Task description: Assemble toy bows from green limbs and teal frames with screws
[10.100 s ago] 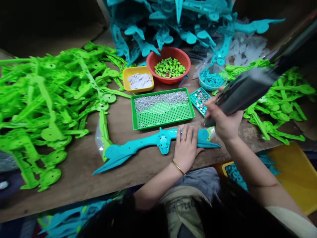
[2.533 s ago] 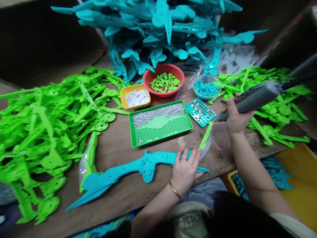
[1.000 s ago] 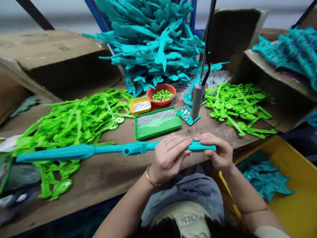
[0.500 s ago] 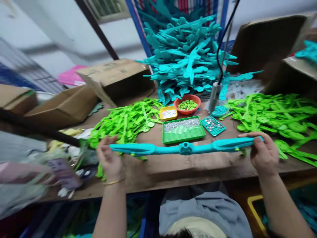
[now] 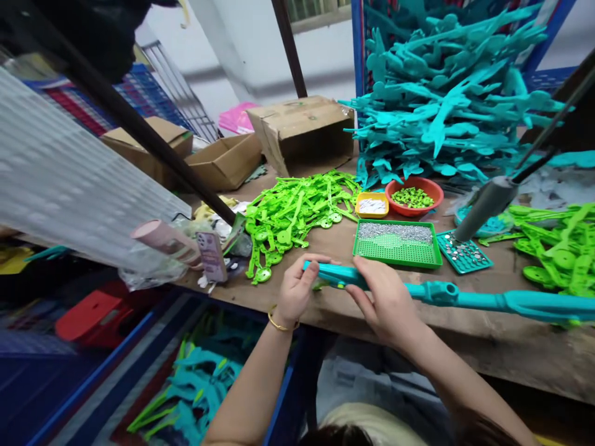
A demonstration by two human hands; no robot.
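A long teal plastic toy bow (image 5: 469, 298) lies level just above the front edge of the wooden table (image 5: 511, 353). My left hand (image 5: 297, 290) grips its left tip, fingers curled round it. My right hand (image 5: 385, 298) is closed over the same limb, a little to the right. The rest of the bow stretches away to the right, past its round centre piece. A gold bangle shows on my left wrist.
Behind the bow stand a green tray of small metal screws (image 5: 396, 243), a teal tray of round discs (image 5: 463, 251), a yellow dish (image 5: 372, 205) and a red bowl of green bits (image 5: 413, 196). A grey hanging screwdriver (image 5: 483, 203) dangles at the right. Piles of green parts (image 5: 292, 214) and teal parts (image 5: 441, 111) surround them.
My right hand has come from the bow's right end to its left limb, beside my left hand. The view has swung left, so the bow now extends rightward.
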